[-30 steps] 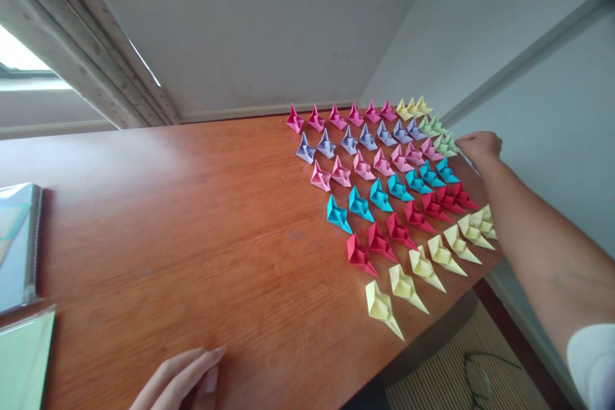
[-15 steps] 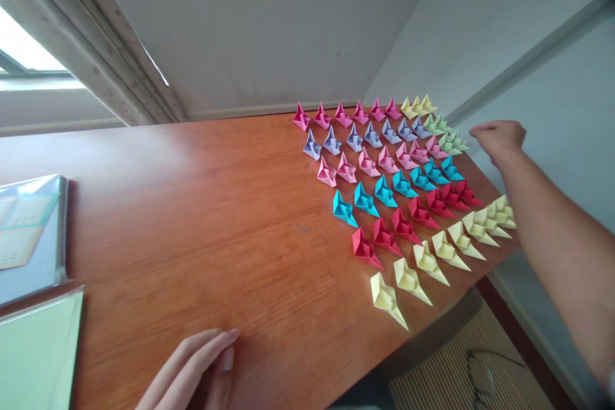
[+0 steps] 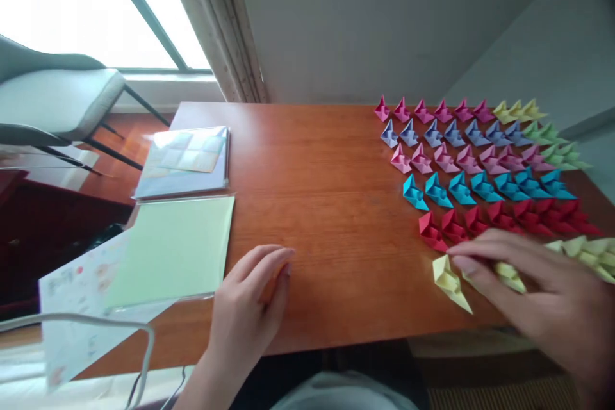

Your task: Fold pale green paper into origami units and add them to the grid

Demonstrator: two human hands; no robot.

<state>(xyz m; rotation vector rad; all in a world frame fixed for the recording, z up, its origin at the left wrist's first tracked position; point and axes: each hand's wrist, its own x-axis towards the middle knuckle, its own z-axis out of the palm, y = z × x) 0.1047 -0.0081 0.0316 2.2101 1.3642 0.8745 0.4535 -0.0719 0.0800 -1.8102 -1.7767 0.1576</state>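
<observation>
Rows of small folded paper pieces point(image 3: 480, 166) lie on the right half of a wooden table point(image 3: 327, 205): magenta, lilac, pink, cyan, red and pale yellow, with yellow and green ones at the far right. My right hand point(image 3: 533, 282) hovers low over the front yellow row point(image 3: 451, 282), fingers stretched out and spread, covering some of them. My left hand point(image 3: 250, 307) rests on the table near its front edge, fingers loosely extended, holding nothing.
A pack of pale green paper point(image 3: 173, 250) and a clear-sleeved pad point(image 3: 185, 160) lie on the table's left side, over a printed sheet point(image 3: 81, 314). A white cable point(image 3: 120, 333) crosses the front left. A grey chair point(image 3: 52, 96) stands by the window.
My view swung left, showing the paper packs and chair. My right hand came back from the far green pieces to the near yellow row. My left hand stayed put.
</observation>
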